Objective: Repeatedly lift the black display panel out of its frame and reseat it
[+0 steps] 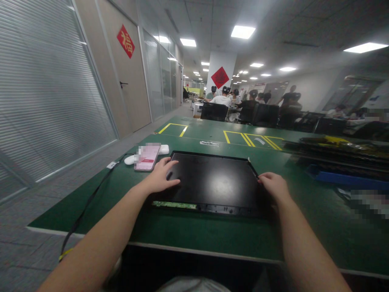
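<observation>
Left hand [161, 176] is reaching in at the screen's 9 o'clock, forearm slanting up from 7. Palm is facing down; fingers [174, 162] are spreading wide, thumb well apart from the index, all lying over the left border without closing round anything. How hard they are pressing, cannot tell.

Right hand [275, 186] is coming in from 5 o'clock, wrist bent inward, knuckles up. Thumb and index are drawing together in a pinch on the rim at 3 o'clock; the other fingers are curling in behind, partly hidden.

The screen [212, 178] is lying flat on the counter [188, 231], between the two hands: a black rectangular panel, smooth, throwing back a soft white glare right of its middle. A thin dark frame is running round it. Along the near edge, at 7 o'clock, a narrow green circuit board [174, 205] is showing.

Counter top is matte green with a pale edge. At 10 o'clock a flat phone [147, 158] is glowing pink, a rounded white object [129, 160] sitting just beside it. A slim silvery strip [209, 143] is lying at 12. Dark thin sheets [331, 152] are piling unevenly at 2.
</observation>
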Available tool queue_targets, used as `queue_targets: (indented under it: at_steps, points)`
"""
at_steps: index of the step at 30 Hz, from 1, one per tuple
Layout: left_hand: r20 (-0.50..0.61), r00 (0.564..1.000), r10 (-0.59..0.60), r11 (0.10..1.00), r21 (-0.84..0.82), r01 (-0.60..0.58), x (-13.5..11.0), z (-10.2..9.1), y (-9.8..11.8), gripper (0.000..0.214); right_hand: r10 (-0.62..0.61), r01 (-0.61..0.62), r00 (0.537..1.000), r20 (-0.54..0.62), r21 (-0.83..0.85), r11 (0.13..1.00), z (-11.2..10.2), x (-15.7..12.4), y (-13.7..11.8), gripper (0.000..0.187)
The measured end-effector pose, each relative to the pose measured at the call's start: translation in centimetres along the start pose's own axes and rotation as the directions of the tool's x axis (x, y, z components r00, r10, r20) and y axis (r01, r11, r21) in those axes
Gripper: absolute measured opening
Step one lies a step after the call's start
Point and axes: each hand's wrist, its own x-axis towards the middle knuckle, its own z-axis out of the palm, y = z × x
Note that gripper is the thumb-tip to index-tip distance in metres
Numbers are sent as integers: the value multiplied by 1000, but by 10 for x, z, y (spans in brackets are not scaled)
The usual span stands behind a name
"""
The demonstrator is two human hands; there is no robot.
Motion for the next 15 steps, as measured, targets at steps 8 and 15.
queue_targets:
  at_steps: [8, 15]
  points:
    - [360, 906, 224, 970, -170, -172, -6, -16, 12, 62, -150, 150, 989, 5, -17, 989, 5, -6, -8, 29]
    - [408, 893, 189, 980, -129, -148, -6, -20, 12, 69, -256, 267, 951, 176, -38, 963, 13, -6, -6, 39]
